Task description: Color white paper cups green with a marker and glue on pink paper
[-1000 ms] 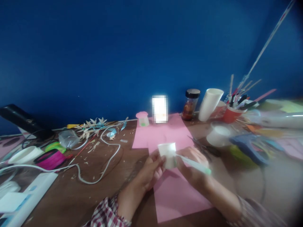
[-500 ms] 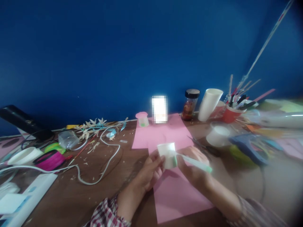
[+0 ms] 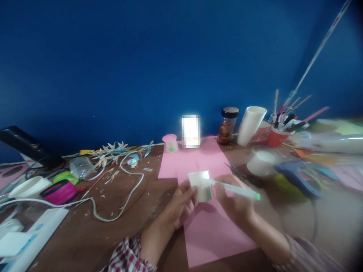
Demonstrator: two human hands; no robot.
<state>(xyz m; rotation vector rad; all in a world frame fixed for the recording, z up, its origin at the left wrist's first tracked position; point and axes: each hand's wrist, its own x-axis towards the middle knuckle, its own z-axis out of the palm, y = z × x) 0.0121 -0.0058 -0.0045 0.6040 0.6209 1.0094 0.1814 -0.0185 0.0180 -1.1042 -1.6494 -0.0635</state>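
A small white cup (image 3: 200, 183) with a green patch low on its side is pinched between the thumb and fingers of my left hand (image 3: 183, 202). In my right hand (image 3: 234, 198) is a white marker pen (image 3: 236, 190) with a green end, its tip against or close to the cup's right side. Both hands are over pink paper sheets (image 3: 218, 238). Farther back on the paper stands another small cup (image 3: 171, 145) with a pink top and a green patch.
Scissors (image 3: 246, 175), a white tub (image 3: 261, 160) and a blue tape dispenser (image 3: 297, 175) lie at right. Behind are a lidded jar (image 3: 228, 126), a tall white cup (image 3: 251, 124) and a red cup of pens (image 3: 278, 136). A white cable (image 3: 133, 192), tape rolls (image 3: 59, 192) and dried leaves (image 3: 110, 151) occupy the left.
The marker pen in my right hand has swung up to a flatter angle, its green end shifting right and up. My left hand and the cup have barely moved.
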